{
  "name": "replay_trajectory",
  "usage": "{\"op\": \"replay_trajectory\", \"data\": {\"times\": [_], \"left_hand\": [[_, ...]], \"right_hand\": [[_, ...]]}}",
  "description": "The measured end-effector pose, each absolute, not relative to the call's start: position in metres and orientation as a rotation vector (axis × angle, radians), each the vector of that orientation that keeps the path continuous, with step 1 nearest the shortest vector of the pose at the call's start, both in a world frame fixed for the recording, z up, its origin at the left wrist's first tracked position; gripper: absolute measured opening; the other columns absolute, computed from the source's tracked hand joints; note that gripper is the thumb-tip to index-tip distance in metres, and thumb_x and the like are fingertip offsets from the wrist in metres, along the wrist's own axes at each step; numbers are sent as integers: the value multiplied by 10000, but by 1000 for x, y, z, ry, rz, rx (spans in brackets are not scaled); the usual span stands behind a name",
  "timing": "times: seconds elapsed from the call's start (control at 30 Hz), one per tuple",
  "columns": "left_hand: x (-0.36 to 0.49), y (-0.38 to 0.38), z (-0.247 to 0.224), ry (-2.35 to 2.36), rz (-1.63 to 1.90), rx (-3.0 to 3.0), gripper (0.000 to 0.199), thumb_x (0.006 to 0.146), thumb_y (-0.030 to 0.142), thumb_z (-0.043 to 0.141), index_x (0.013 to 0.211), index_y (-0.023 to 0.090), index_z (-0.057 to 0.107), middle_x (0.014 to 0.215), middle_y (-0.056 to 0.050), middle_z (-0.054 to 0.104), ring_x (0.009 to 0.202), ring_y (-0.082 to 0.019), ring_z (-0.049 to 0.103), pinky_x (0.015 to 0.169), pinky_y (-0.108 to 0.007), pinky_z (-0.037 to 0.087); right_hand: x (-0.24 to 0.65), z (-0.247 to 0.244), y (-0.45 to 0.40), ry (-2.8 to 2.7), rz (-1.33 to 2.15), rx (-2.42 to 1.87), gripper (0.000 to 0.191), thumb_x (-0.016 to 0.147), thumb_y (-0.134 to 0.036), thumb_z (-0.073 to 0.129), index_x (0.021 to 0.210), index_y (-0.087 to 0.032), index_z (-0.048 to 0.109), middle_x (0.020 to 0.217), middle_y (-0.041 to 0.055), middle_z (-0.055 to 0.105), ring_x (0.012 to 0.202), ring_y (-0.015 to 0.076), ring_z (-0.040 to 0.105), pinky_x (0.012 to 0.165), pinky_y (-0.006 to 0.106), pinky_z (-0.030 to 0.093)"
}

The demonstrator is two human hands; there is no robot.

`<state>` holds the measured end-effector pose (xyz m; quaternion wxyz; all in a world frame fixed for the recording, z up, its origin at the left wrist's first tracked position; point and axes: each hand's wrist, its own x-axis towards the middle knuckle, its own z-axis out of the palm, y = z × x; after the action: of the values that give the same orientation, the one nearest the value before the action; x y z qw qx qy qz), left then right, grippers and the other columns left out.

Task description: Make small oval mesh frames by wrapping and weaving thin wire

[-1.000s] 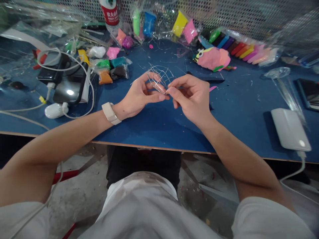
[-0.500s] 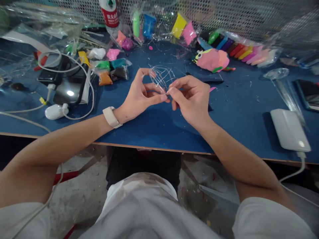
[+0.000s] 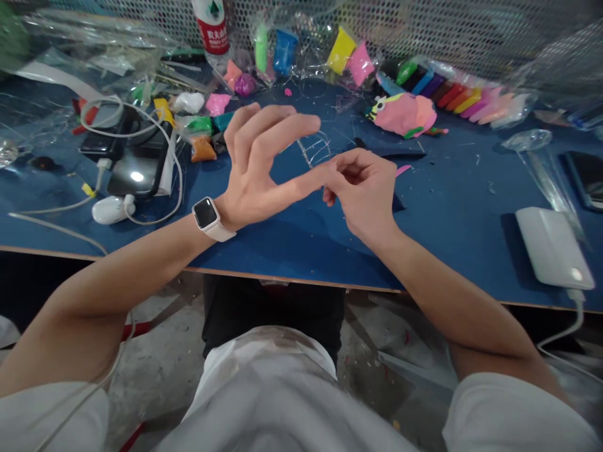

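My left hand [image 3: 259, 166] is open, its fingers spread and curved over the table. Its thumb reaches across to the fingertips of my right hand [image 3: 365, 191]. Those right fingers are pinched together on a small frame of thin, silvery wire [image 3: 319, 149]. Curved strands of the frame show just beyond my left thumb; the rest lies hidden behind both hands. Around my left wrist is a watch [image 3: 206, 213] with a pale strap. A pink clay figure [image 3: 402, 114] with a googly eye lies beyond my right hand.
Packets of coloured clay [image 3: 202, 147] lie left of my hands, more along the mesh [image 3: 424, 31] at the back. A bottle [image 3: 214, 31] stands there. Phones [image 3: 136, 166] and cables are on the left. A white power bank [image 3: 553, 248] sits at right, near the table edge [image 3: 292, 278].
My left hand has let go of the wire frame and opened, fingers lifting and spreading, thumb stretched rightwards. My right hand keeps its pinch in nearly the same place.
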<state>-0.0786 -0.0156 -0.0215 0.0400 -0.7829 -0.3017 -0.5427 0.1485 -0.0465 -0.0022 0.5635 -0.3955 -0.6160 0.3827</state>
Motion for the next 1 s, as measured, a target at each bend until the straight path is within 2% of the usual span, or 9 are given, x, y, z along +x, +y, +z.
{"op": "replay_trajectory", "data": {"times": [0.1,0.2,0.27,0.43,0.5,0.57,0.67,0.83,1.0], "left_hand": [[-76,-15,-29,-1067,-1581,-2509,587,986,840,829,1269,340,711,1302,-67,741,1513,-359,670,1457,-751,309],[-75,-18,-28,-1070,-1363,-2622,383,1101,704,750,1282,369,718,1305,-29,790,1463,-311,733,1487,-739,294],[-75,-22,-22,-1069,-1283,-2654,297,1121,642,732,1243,372,735,1318,-16,809,1485,-311,728,1515,-738,239],[-73,-29,-8,-1099,-1199,-2604,433,1142,684,668,1036,269,730,1273,-54,805,1474,-368,693,1479,-844,58],[-73,-31,-6,-1145,-1181,-2610,466,1161,697,625,1021,267,732,1241,-65,787,1428,-360,683,1456,-840,94],[-73,-31,-9,-1194,-1189,-2637,479,1156,719,623,1020,274,736,1186,-74,762,1383,-359,661,1417,-816,184],[-76,-24,-18,-1144,-1278,-2652,461,1088,737,729,987,288,744,1080,-87,725,1272,-368,620,1325,-767,288],[-77,-3,-33,-862,-1447,-2582,378,997,696,867,954,327,794,974,-101,692,1040,-344,515,1100,-677,358],[-70,-11,-28,-1029,-1501,-2561,300,1029,565,881,921,308,770,1004,-104,684,1011,-334,531,1021,-616,407]], "right_hand": [[149,1,-47,-1462,914,-945,136,890,-253,881,823,-262,762,710,-42,727,551,131,659,503,295,584],[151,2,-44,-1500,880,-949,105,852,-173,840,814,-257,790,743,-36,748,657,154,729,631,327,646],[154,2,-42,-1519,856,-951,105,860,-168,838,829,-264,809,768,-34,763,705,167,754,676,345,658],[159,3,-39,-1594,813,-942,64,924,-290,898,889,-287,845,848,-11,815,797,202,795,748,382,696],[159,5,-40,-1638,755,-933,123,944,-382,925,909,-291,849,871,2,828,820,212,798,768,389,708],[158,5,-42,-1672,703,-927,199,970,-474,923,933,-295,844,902,8,841,844,217,797,783,389,716],[156,5,-45,-1719,665,-895,276,1026,-562,868,974,-295,826,948,9,852,868,214,794,812,388,721],[156,4,-47,-1808,584,-852,234,1100,-520,779,1018,-301,798,1003,25,846,898,223,784,871,418,714],[156,2,-47,-1888,463,-887,177,1117,-431,737,1016,-294,784,1000,43,826,930,247,765,932,457,688]]}}
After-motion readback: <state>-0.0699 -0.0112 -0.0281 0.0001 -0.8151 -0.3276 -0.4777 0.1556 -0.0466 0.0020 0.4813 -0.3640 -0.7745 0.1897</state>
